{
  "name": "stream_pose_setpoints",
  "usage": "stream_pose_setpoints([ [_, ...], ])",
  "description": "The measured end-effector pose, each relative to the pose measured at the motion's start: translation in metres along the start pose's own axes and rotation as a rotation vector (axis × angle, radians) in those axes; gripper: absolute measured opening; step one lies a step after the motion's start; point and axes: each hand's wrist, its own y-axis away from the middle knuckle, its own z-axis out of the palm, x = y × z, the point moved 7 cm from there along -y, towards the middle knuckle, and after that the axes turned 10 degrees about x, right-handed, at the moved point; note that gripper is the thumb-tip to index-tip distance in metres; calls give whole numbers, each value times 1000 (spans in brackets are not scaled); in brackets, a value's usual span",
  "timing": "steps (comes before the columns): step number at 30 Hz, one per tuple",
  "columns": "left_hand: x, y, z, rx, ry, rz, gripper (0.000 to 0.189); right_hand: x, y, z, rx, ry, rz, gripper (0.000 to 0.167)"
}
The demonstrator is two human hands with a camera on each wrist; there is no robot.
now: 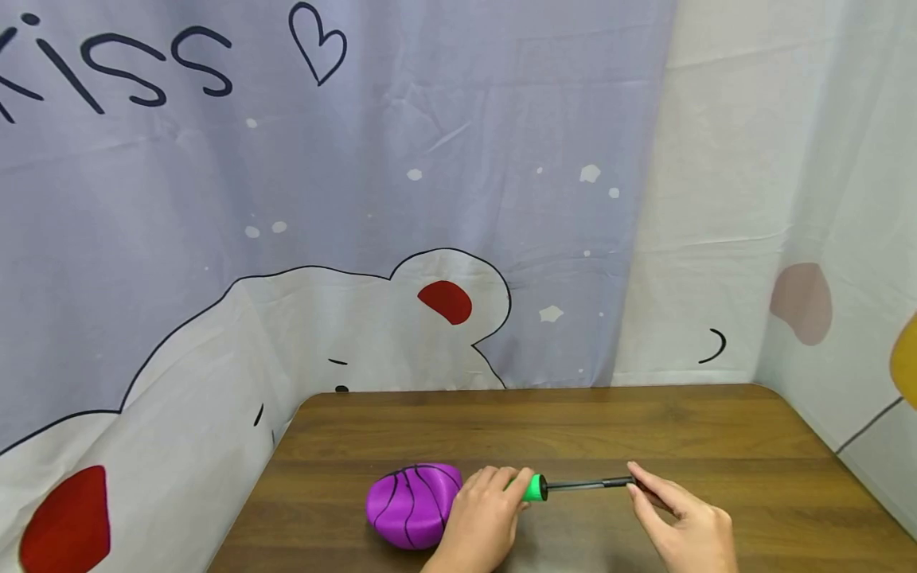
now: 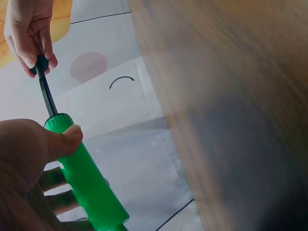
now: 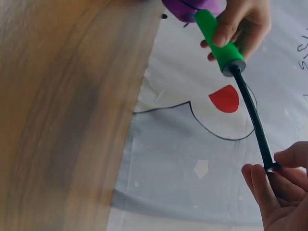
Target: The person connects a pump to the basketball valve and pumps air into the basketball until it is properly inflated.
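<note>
L grip clamped on green pump, R grip pinching handle; curtain reads "kiss".

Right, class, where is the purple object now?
In the head view, the purple object appears low and left of centre, against the wooden table, just left of the left hand.

- I see a wooden table on the near side.
- I see a printed curtain beyond its far edge.
- I make out black lettering at far left.
- I spot a yellow patch at right.
</note>
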Motion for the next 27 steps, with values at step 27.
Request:
stream_pose_setpoints([
  [27,4,-1,3,-3,-49,19,42,-14,22,38,-44,-96,-153,36],
])
